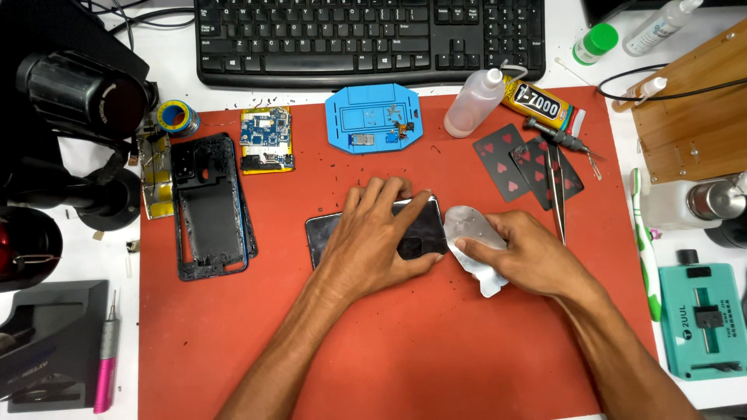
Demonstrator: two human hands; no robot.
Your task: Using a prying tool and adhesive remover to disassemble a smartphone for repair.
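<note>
A dark phone screen panel (420, 231) lies flat in the middle of the red work mat (389, 358). My left hand (373, 237) presses down on it with spread fingers, covering most of the glass. To its right my right hand (529, 253) pinches a crumpled grey cloth (469, 227), which touches the panel's right edge. Part of the cloth sticks out below my right palm.
A black phone frame (208, 206) and a circuit board (267, 140) lie at the mat's left. A blue parts tray (373, 118), squeeze bottle (475, 101), glue tube (541, 101), playing cards (529, 163) and tweezers (557, 198) sit behind. A keyboard (366, 39) is at the back.
</note>
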